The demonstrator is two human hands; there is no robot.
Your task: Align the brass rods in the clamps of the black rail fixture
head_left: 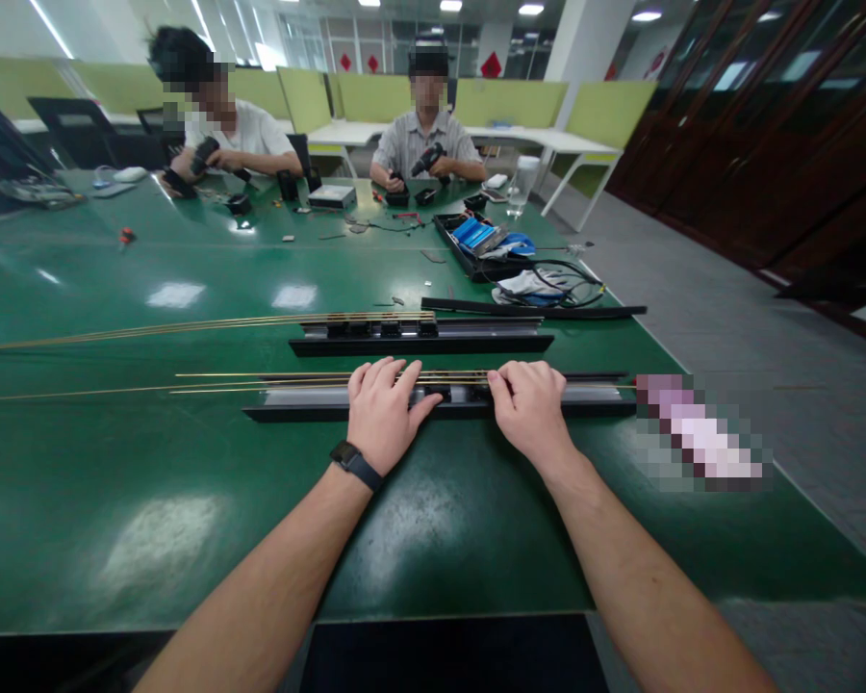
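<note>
A long black channel [310, 412] with a pale inner face lies crosswise in front of me. Thin brass-coloured rods [216, 376] run along it and stick out to the left. My left hand [384, 409], with a dark band on its wrist, rests across the channel, fingers spread over the rods and thumb stretched along a small black block [440, 393]. At the right part of the channel, my right hand [530, 404] is closed, thumb and forefinger pinched where the rods reach it. Its other fingers are curled, and they hide what lies beneath.
Behind lies a second black channel [419, 344] holding several black blocks and more rods. A dark strip [534, 309], cables [563, 279] and a black tray [458, 252] lie farther back. Two people sit across the green table [260, 539], holding power drills. A blurred patch covers something at right.
</note>
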